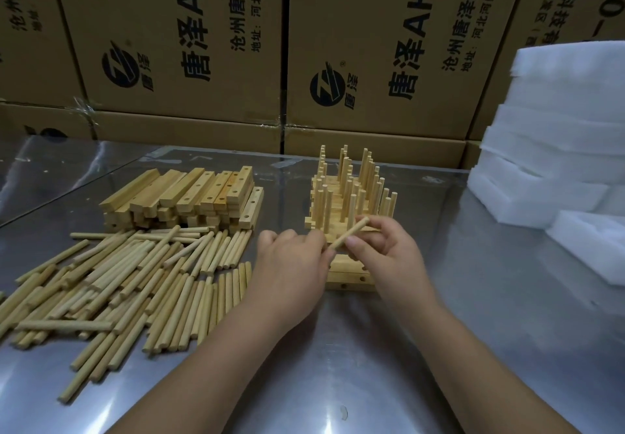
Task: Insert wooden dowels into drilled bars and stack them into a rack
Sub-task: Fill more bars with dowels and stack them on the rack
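Cartons point(169, 44) back a steel surface point(372, 349): loose dowels point(128, 281) heaped toward its left edge, spare bars point(182, 196) stacked behind, rack point(348, 193) at centre. Just before the rack, right hand point(389, 251) and left hand point(291, 257) both pinch one dowel point(350, 232), left fingers point(314, 236) at its low end, right nearer the middle. It slants up-right over a holed bar point(348, 276) directly beneath.

Steel table point(422, 349): loose dowels point(135, 281), drilled bars point(189, 196), rack point(348, 196), foam blocks point(548, 169).

Both forearms reached forward, left hand point(291, 259) and right hand point(385, 247) meeting, curled fingers of each pinching one tilted dowel point(351, 231).
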